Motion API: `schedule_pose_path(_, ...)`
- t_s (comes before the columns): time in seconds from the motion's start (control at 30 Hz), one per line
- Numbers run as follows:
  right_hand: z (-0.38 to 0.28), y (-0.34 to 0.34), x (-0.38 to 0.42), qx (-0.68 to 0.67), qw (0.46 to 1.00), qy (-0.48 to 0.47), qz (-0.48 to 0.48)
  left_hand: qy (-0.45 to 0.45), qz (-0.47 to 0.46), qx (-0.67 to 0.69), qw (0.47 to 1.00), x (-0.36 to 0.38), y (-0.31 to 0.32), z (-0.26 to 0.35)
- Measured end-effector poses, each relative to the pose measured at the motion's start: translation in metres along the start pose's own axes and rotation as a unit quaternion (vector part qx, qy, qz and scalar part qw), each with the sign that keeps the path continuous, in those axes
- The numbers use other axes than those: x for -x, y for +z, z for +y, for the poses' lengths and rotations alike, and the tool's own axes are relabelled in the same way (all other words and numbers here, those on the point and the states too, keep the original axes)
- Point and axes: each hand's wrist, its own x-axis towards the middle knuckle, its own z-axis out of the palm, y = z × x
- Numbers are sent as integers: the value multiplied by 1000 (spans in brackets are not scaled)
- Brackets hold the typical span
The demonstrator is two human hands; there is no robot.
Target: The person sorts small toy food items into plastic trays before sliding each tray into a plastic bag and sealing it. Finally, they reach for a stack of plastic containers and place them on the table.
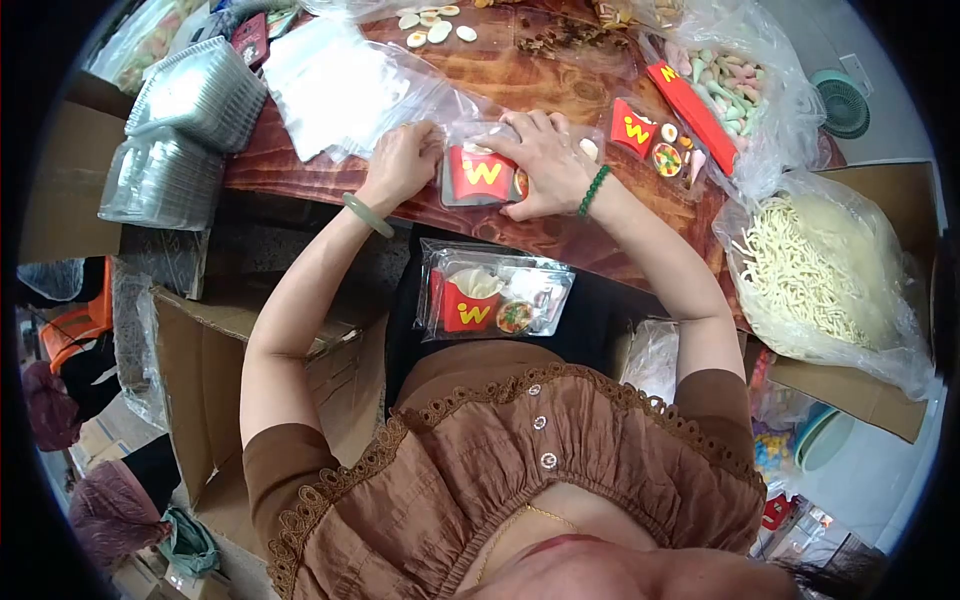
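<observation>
Plastic pack (482, 176): flat on the wooden table (560, 75), long axis across, between both hands.
Left hand (400, 165): pinching its left edge.
Right hand (545, 160): spread over the right end, pressing.
Nearer: both touch.

Bags, trays and toy food around the tabletop (520, 75)

Stacked clear trays (195, 95) sat at one corner, flat plastic bags (335, 85) beside them. A bag of pale strands (815, 265) overhung the opposite edge. A packed toy set (493, 292) rested on the lap below the near edge.
</observation>
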Motion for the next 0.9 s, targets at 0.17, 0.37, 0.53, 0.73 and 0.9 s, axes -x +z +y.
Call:
schedule_pose_path(0.17,2,7,2,-16,1000,23,-3,137,121,11,983,9,2,1)
schedule_pose_path(0.37,-1,4,4,-22,998,45,-29,129,135,50,981,19,3,19)
schedule_pose_path(0.53,-2,3,1,-50,997,52,7,158,107,78,978,20,16,15)
schedule_pose_path(0.73,-6,-7,-5,-1,995,69,-72,68,94,75,990,30,18,15)
schedule_pose_path(0.9,-21,-4,-7,-10,981,184,-63,112,159,-20,981,43,0,21)
